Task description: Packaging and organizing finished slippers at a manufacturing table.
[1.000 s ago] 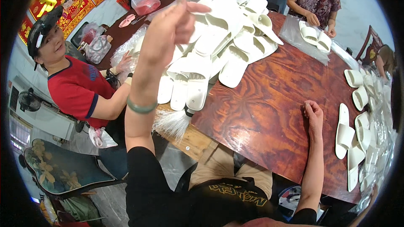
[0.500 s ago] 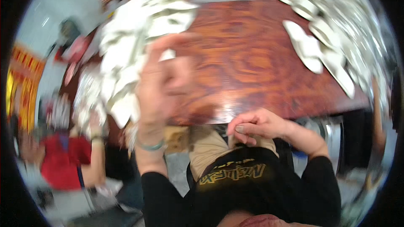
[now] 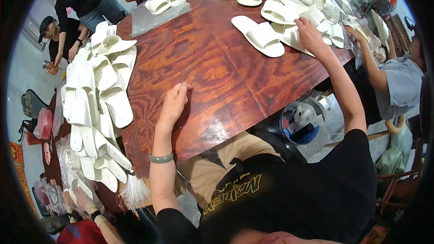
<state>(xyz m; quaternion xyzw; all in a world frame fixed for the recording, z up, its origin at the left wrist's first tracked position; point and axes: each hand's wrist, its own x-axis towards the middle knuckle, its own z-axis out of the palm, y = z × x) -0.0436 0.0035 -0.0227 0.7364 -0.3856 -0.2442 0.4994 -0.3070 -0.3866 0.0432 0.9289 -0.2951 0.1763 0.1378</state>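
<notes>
My right hand (image 3: 312, 38) is at the right side of the table, its fingers curled over a white slipper (image 3: 288, 37); the hand hides part of that slipper. Just left of it, another white open-toed slipper (image 3: 264, 38) lies flat on the wood. My left hand (image 3: 175, 101), below a green bangle, is above the table's near left part. Its fingers are bent and pressed together, and nothing shows in them. Beyond my right hand, more white slippers (image 3: 280, 12) lie partly among clear plastic.
Overlapping white slippers (image 3: 83, 101) cover the left edge of the brown wooden table (image 3: 203, 63). A pair of slippers (image 3: 166, 1) rests near a clear plastic sheet (image 3: 156, 23) at the far side. Co-workers sit or stand around. A blue bucket (image 3: 298, 134) stands below the near edge.
My right hand has gone from near my lap out to the slippers on the right. My left hand has come down closer to the tabletop. The view has turned to the right.
</notes>
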